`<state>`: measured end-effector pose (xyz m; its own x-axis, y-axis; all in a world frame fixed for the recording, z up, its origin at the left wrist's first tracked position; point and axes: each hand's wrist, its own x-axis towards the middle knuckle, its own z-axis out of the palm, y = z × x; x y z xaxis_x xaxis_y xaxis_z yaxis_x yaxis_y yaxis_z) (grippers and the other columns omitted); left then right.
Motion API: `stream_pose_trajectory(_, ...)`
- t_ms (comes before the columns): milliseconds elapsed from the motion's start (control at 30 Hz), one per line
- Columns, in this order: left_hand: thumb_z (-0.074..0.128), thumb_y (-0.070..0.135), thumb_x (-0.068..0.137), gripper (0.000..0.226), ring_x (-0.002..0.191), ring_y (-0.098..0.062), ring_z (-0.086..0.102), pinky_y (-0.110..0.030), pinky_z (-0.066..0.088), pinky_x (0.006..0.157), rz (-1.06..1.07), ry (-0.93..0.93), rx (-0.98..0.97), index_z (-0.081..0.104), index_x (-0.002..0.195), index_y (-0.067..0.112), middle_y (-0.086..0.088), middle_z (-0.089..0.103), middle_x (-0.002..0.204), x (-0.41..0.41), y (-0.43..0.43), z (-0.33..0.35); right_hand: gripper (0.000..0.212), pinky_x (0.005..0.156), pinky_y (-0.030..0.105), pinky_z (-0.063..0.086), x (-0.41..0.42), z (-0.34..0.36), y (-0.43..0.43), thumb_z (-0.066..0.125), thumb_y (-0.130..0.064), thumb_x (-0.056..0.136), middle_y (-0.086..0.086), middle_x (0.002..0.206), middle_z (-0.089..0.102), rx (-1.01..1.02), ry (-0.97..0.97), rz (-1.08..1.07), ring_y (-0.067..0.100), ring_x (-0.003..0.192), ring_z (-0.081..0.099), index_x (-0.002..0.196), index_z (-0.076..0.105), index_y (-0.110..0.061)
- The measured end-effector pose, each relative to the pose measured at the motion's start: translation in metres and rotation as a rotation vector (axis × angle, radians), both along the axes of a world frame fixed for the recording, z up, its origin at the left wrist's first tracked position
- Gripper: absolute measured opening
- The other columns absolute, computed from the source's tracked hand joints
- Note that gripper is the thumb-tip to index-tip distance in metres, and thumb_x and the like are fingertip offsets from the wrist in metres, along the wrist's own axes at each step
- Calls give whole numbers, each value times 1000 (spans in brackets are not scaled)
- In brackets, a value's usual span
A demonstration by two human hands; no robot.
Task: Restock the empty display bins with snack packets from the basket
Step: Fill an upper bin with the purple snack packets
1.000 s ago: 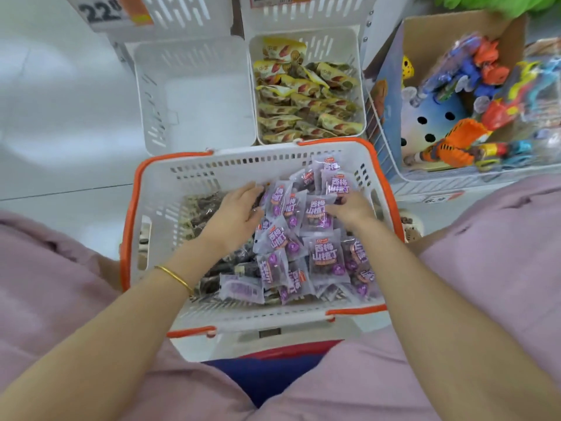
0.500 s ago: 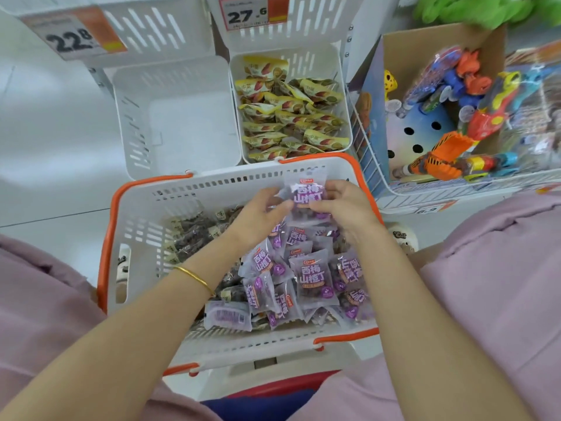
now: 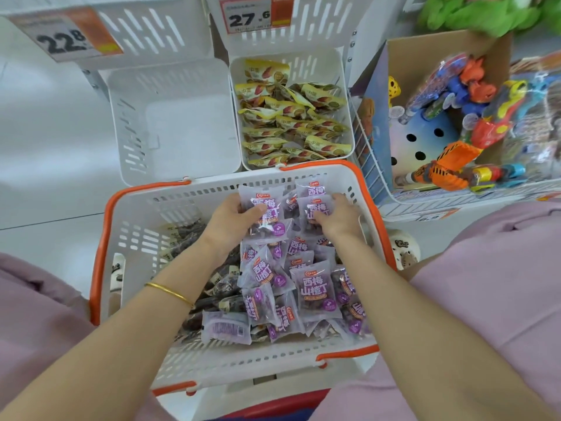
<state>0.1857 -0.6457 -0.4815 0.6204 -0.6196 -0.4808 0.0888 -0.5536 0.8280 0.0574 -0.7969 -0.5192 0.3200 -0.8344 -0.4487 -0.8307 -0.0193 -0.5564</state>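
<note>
A white basket with orange rim (image 3: 104, 226) sits in front of me, holding several purple snack packets (image 3: 315, 290) on the right and dark packets (image 3: 185, 235) on the left. My left hand (image 3: 226, 220) grips a bunch of purple packets (image 3: 265, 208) at the basket's far side. My right hand (image 3: 338, 217) grips more purple packets (image 3: 315, 205) beside them. Beyond the basket stands an empty white display bin (image 3: 170, 123). Its neighbour on the right (image 3: 343, 74) holds yellow packets (image 3: 288, 117).
Price tags 22.8 (image 3: 65, 41) and 27.6 (image 3: 249, 16) hang on upper bins. A cardboard box with plastic toys (image 3: 473, 117) stands in a wire tray at the right. A small patterned object (image 3: 405, 250) lies beside the basket. Pink clothing frames both sides.
Both hands have gathered purple packets from the pile and lifted them toward the basket's far edge. The view has tilted, so the bins appear lower and nearer.
</note>
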Motion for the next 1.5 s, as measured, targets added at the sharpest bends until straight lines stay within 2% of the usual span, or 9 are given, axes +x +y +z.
stream_pose_trajectory(200, 67, 47, 75, 58, 79, -34, 59, -53, 54, 80, 61, 80, -61, 53, 108, 2, -23, 58, 95, -1, 6, 13, 34, 73, 32, 48, -3, 10, 9, 78, -24, 76, 9, 112, 53, 109, -104, 25, 23, 90, 55, 99, 54, -19)
stream_pose_trajectory(300, 63, 39, 81, 36, 84, -37, 58, -60, 50, 86, 111, 131, -80, 53, 98, 9, -17, 55, 92, -1, 8, 17, 24, 72, 35, 51, -1, 27, 15, 74, -10, 77, 11, 97, 64, 127, -285, -24, 23, 80, 58, 80, 52, -17)
stream_pose_trajectory(533, 47, 24, 98, 23, 79, -19, 60, -42, 58, 76, 225, 143, -160, 47, 112, 6, -12, 58, 98, 1, 6, 61, 14, 44, 16, 46, 0, 115, 12, 58, -8, 92, 2, 75, 60, 427, -643, 28, 10, 59, 57, 80, 59, -16)
stream_pose_trajectory(667, 41, 39, 98, 35, 82, -18, 66, -38, 57, 79, 141, 261, -276, 52, 114, 10, -7, 66, 99, 1, 6, 88, 10, 50, 23, 50, 16, 136, 24, 58, -10, 92, -3, 75, 64, 462, -734, 173, 10, 65, 62, 85, 61, -16)
stream_pose_trajectory(767, 72, 50, 74, 62, 94, -18, 68, -39, 55, 87, -22, 84, -258, 48, 117, 12, -7, 67, 107, 2, 4, 102, 9, 66, 36, 55, 30, 144, 25, 66, -10, 86, -5, 76, 59, 342, -796, 205, 17, 78, 59, 84, 63, -18)
stream_pose_trajectory(900, 81, 31, 71, 67, 102, -24, 65, -46, 53, 90, -121, -30, -256, 44, 122, 7, -12, 66, 112, 16, -5, 116, 28, 81, 45, 56, 41, 167, 9, 72, -12, 81, 1, 107, 57, 255, -748, 307, 25, 101, 60, 101, 55, -21)
stream_pose_trajectory(1033, 65, 8, 86, 44, 91, -9, 67, -24, 56, 76, -240, -69, -297, 38, 121, 11, -5, 64, 105, 22, -18, 131, 66, 72, 33, 57, 45, 195, -15, 70, -14, 83, -4, 132, 50, 435, -629, 583, 17, 109, 61, 139, 38, -29)
stream_pose_trajectory(1300, 69, 5, 81, 55, 79, 1, 63, -16, 52, 66, -233, -176, -363, 33, 122, 15, 4, 59, 100, 48, -53, 154, 43, 77, 39, 59, 75, 218, -51, 69, -3, 81, 9, 108, 65, 346, -570, 703, 18, 90, 68, 120, 54, -13)
stream_pose_trajectory(1500, 75, 15, 76, 83, 112, -15, 56, -28, 50, 90, -190, -414, -451, 24, 142, 12, -5, 53, 124, 97, -93, 184, 42, 65, 38, 60, 121, 253, -86, 71, 6, 75, 1, 98, 59, 107, -779, 577, 18, 82, 66, 107, 52, -14)
